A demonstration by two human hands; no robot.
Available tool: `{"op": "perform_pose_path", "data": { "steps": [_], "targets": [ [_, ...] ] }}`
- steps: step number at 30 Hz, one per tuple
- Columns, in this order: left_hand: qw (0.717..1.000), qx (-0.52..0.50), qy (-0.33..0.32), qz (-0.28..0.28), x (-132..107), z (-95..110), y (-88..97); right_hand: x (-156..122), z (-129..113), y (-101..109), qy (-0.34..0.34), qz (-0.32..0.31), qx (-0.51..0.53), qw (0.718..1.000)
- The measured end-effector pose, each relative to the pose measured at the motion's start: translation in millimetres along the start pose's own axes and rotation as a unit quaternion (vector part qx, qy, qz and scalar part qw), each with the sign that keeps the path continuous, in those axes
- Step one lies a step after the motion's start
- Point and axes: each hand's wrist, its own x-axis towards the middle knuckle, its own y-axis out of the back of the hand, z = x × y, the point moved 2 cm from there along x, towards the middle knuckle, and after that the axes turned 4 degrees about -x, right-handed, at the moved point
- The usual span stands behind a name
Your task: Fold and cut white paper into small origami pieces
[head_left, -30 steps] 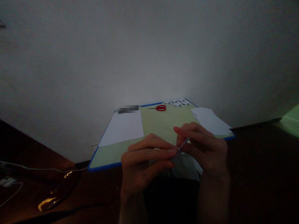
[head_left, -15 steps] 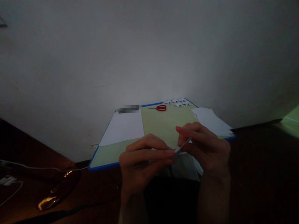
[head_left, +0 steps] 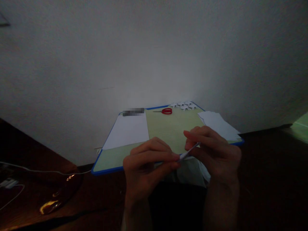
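Between my hands, above the near edge of the table, is a small folded piece of white paper (head_left: 186, 156), seen nearly edge-on. My left hand (head_left: 150, 166) pinches its lower left end between thumb and fingertips. The upper right end is between the thumb and fingers of my right hand (head_left: 213, 150), with the index finger raised a little over it. My fingers hide part of its shape.
On the pale green table (head_left: 166, 128) with a blue rim lie red-handled scissors (head_left: 166, 111), several folded white paper shapes (head_left: 185, 105), a white sheet (head_left: 126, 131) at left and stacked paper (head_left: 218, 123) at right. A wall rises behind. A white cable (head_left: 48, 172) runs at left.
Both hands keep their hold on the folded paper. My right hand sits slightly farther right, and the view has shifted a little.
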Motion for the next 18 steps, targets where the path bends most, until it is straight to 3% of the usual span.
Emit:
{"op": "perform_pose_path", "data": {
  "steps": [11,18],
  "targets": [
    [0.999,0.022,-0.001,0.041,-0.7,-0.9,3.2,0.4,2.7,-1.5,0.024,0.016,-0.022,0.999],
    [0.995,0.009,-0.024,0.096,-2.5,-1.5,-3.4,1.8,1.0,-1.9,0.048,0.023,-0.019,0.998]
  ]
}}
